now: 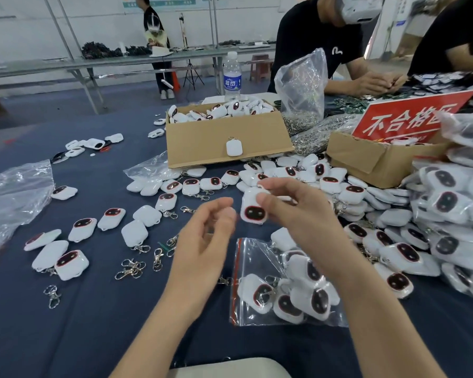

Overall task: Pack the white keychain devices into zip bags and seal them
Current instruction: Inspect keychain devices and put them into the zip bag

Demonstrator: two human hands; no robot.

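Held device: the white keychain device (253, 208) was in the air above the desk (93, 323), just beyond the zip bag. It had a white shell with rounded corners and a dark glossy window with a thin red edge. The window faced you at the lower end.
Right grip: your right grip (292, 211) pinched this device at its upper part, thumb on the front, the other fingers behind.
Left grip: your left grip (205, 236) hung just beside the device with loosely curled fingers and held nothing. It was blurred.
Zip bag: the clear zip bag (250, 255) lay flat on the desk under your right forearm, red strip along its left edge. Several of the same devices were inside; whether the strip was closed, I cannot tell.
Loose devices: many more devices (82, 229) lay on the dark blue cloth, some face up, some showing the plain white back.
Clasps: a few metal clasps (131, 268) lay loose at the left of your left arm.
Box: the open cardboard box (224, 137) further away was full of devices.
Packed bags: filled bags (453, 214) were piled at the right.
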